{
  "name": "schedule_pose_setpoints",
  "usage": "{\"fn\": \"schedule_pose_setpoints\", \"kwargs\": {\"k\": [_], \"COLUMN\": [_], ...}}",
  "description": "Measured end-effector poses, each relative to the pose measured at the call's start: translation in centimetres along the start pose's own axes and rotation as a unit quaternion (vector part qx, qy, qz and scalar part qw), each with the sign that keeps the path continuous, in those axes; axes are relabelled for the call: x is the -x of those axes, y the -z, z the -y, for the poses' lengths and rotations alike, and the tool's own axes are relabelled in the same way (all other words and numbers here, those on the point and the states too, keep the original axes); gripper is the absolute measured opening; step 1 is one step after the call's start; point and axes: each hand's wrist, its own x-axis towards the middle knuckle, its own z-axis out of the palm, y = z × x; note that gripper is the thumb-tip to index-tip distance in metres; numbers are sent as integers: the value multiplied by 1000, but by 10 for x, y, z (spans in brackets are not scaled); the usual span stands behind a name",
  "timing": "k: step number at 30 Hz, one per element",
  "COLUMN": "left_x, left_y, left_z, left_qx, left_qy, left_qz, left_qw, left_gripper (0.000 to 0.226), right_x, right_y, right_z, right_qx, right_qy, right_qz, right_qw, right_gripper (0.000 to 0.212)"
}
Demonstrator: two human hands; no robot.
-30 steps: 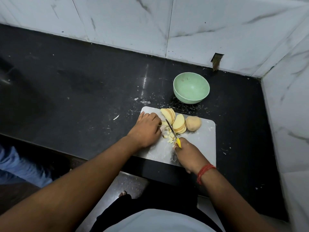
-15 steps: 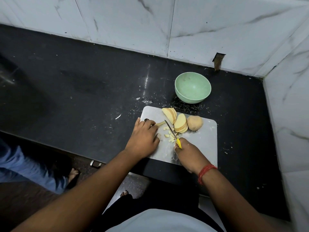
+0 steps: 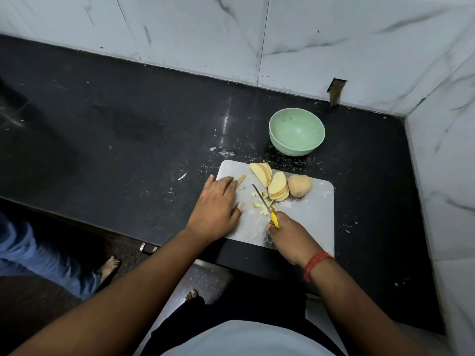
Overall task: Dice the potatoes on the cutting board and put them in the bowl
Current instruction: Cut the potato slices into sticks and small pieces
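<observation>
L hand [image 3: 217, 202] lay flat, fingers straight, on cutting board [image 3: 312, 214] left edge, touching a potato strip [image 3: 240, 180]. R hand [image 3: 289, 236] gripped yellow-handled knife [image 3: 266, 205], blade over dice [image 3: 262, 205]. Slices [image 3: 277, 186] & whole potato [image 3: 299, 185] at board's far side. Green bowl [image 3: 297, 132] just beyond, on black counter [image 3: 115, 129] w/ bare room left; marble walls [image 3: 442, 176] close on the right.

Black table [image 3: 128, 129], crumb-speckled: white cutting board [image 3: 313, 219] at front edge, green bowl [image 3: 297, 133] just behind it, apart.
</observation>
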Motion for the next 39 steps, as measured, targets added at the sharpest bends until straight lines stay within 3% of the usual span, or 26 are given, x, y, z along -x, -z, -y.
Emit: {"fn": "schedule_pose_setpoints", "kwargs": {"k": [7, 11, 14, 22, 26, 30, 39], "left_x": [2, 2, 0, -1, -2, 2, 9], "left_y": [-10, -14, -14, -9, -10, -16, -21], "left_z": [-3, -10, -11, -14, 1, 14, 16], "left_qx": [-37, -24, 29, 176, 109, 26, 1], "left_qy": [-46, -60, -36, 3, -49, -99, -89], "left_qz": [29, 22, 13, 3, 1, 21, 13], "left_qw": [998, 998, 999, 984, 993, 995, 996], "left_gripper": [59, 42, 31, 35, 43, 49, 52], "right_x": [-1, -1, -2, -16, -21, -24, -20], "right_y": [-3, -4, -6, -9, -8, -11, -8], "right_z": [4, 5, 4, 11, 17, 18, 20], "right_qx": [-8, -10, 4, 40, 77, 69, 41], "right_qy": [0, -2, -18, -31, -31, -7, -21], "right_qz": [6, 0, -1, 31, 64, 50, 65], "right_qw": [1000, 1000, 1000, 998, 995, 996, 997], "right_gripper": [28, 26, 26, 24, 25, 6, 9]}}
